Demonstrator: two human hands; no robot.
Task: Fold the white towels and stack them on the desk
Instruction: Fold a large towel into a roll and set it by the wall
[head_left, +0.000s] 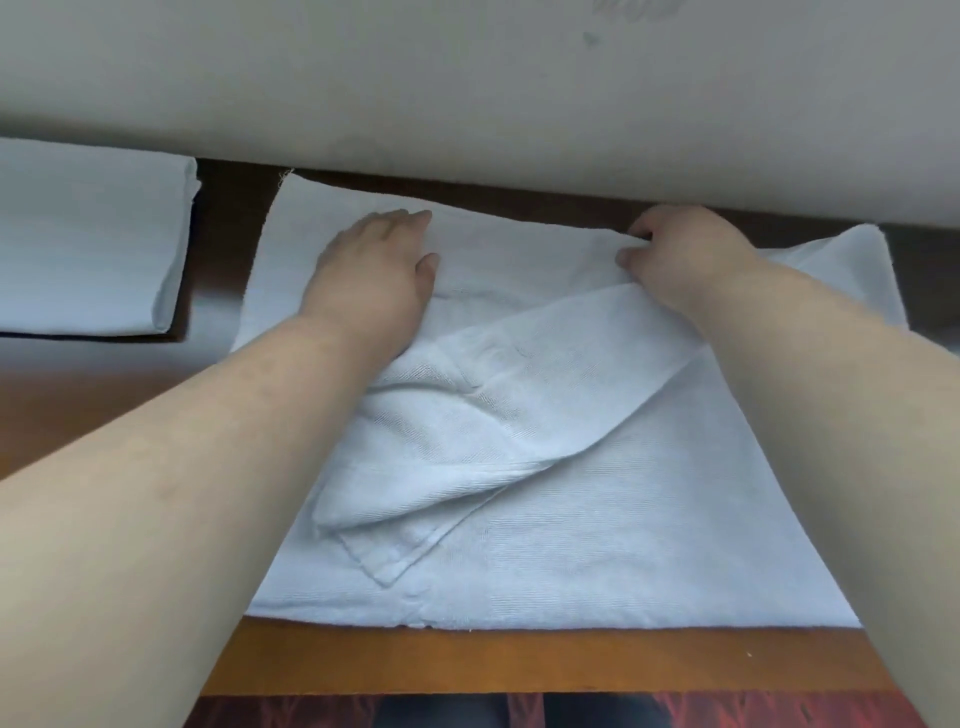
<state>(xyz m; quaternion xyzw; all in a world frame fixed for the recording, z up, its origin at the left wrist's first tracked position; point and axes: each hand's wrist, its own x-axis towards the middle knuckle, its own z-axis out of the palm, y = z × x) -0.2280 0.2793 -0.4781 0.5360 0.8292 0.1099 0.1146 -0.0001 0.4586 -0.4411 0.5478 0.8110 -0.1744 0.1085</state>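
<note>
— Pinning the far part of the white towel (597, 519) flat with the left hand (371, 270), fingers straight, gripping nothing. Probably anchoring that layer so nothing slides while the other side is being shifted.

— And pinching a raised edge with the right hand (675, 249), thumb and fingertips closed on the cloth near the wall (467, 78). Likely pulling that flap taut toward the far edge, judging by the diagonal ridge running down from the grip.

— Lying spread across the middle of the desk (519, 660), near edge almost parallel with the front. Looking like an early fold, with one corner doubled back over the lower layer.

— Sitting well apart to the left, a folded towel (88, 234), squared up against the wall. Presumably marking the stack's spot, kept clear of the working space.

— Needing smoothing yet: wrinkles bunching beneath the left wrist.
</note>
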